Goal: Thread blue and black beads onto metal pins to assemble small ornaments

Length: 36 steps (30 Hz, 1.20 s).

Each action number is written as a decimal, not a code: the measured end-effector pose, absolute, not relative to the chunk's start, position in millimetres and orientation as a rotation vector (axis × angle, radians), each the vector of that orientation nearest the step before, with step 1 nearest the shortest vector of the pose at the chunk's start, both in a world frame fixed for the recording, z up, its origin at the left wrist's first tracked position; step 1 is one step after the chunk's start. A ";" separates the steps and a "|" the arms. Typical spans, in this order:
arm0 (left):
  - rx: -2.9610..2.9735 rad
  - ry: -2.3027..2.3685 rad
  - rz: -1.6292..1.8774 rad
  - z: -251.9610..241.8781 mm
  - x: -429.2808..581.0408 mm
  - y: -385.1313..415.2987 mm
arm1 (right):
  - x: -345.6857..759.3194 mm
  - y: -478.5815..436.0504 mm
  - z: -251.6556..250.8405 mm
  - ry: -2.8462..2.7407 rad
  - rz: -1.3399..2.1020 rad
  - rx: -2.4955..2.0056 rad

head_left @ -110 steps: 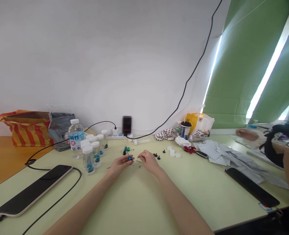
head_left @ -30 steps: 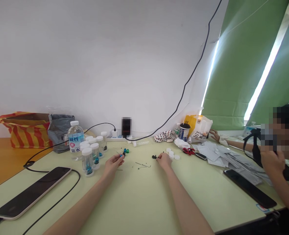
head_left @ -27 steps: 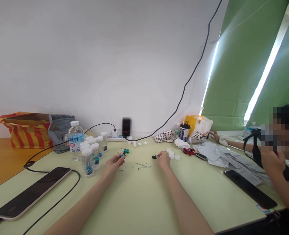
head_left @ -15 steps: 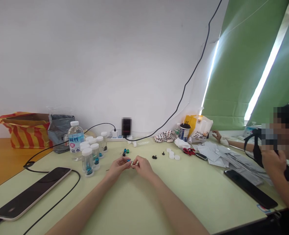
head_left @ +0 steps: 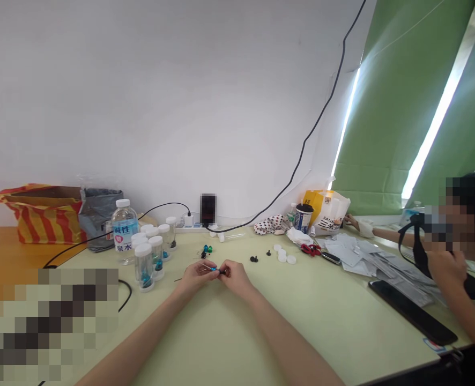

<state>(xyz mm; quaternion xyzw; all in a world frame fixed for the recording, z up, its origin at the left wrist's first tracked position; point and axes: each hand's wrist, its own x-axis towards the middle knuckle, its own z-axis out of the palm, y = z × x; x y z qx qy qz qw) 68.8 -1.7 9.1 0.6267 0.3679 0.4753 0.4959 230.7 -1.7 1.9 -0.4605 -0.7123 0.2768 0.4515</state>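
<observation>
My left hand (head_left: 197, 276) pinches a small shiny blue part (head_left: 213, 269), from which thin wire-like pieces stick out. Its exact kind is too small to tell. Close against it, my right hand (head_left: 235, 276) has its fingertips closed on a small black part (head_left: 222, 272). The blue and black parts meet or nearly meet between my fingers. Just beyond my hands lie several blue and green shiny balls (head_left: 208, 249) with dark bits. Small black pieces (head_left: 254, 259) and several white round caps (head_left: 281, 257) lie to the right.
Clear vials (head_left: 144, 271) with white caps and blue contents stand left, before a water bottle (head_left: 125, 228). Red-handled pliers (head_left: 311, 250), grey packets (head_left: 360, 254) and a black phone (head_left: 412, 311) lie right. A co-worker's hand (head_left: 446, 271) is at far right.
My hands have turned slightly, so the blue part and its thin wires show more clearly, and the black part is now visible in my right fingers. The co-worker's far hand has moved slightly left.
</observation>
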 end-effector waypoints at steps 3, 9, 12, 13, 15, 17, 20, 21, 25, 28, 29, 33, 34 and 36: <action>1.548 0.921 1.143 8.4 68.6 -1.4 | 228.6 -2.5 -0.2 -1.752 0.677 -1.154; 1.602 0.986 1.137 4.9 68.5 0.4 | 228.2 -2.6 -4.4 -1.765 0.670 -1.154; 1.616 0.997 1.137 2.9 67.8 1.5 | 227.0 -3.1 -4.1 -1.771 0.663 -1.141; 1.619 0.998 1.136 2.3 67.6 2.0 | 226.5 -3.2 -3.8 -1.767 0.658 -1.141; 1.625 0.994 1.135 1.3 67.4 3.1 | 225.7 -3.1 -3.5 -1.752 0.648 -1.146; 1.630 0.985 1.133 0.4 67.5 3.8 | 225.3 -2.5 -3.6 -1.737 0.643 -1.153; 1.635 0.980 1.136 -0.6 67.8 4.2 | 225.2 -1.9 -4.2 -1.721 0.665 -1.150; 1.636 0.983 1.139 -1.0 67.8 4.3 | 225.2 -1.8 -4.3 -1.715 0.678 -1.146; 1.628 0.996 1.153 -2.5 66.8 5.6 | 226.2 -2.2 -3.6 -1.678 0.752 -1.109; 1.616 0.995 1.156 -3.8 65.6 7.5 | 228.0 -2.2 -3.4 -1.644 0.850 -1.052; 1.611 0.994 1.160 -4.2 65.2 8.2 | 228.6 -2.1 -3.5 -1.634 0.897 -1.027; 1.582 0.985 1.186 -5.9 64.1 11.6 | 229.9 -3.0 -2.8 -1.583 1.115 -0.927; 1.575 0.978 1.192 -6.2 63.8 12.3 | 230.1 -3.5 -2.0 -1.568 1.160 -0.904; 1.564 0.956 1.202 -6.6 63.1 12.9 | 230.6 -4.9 0.3 -1.537 1.227 -0.862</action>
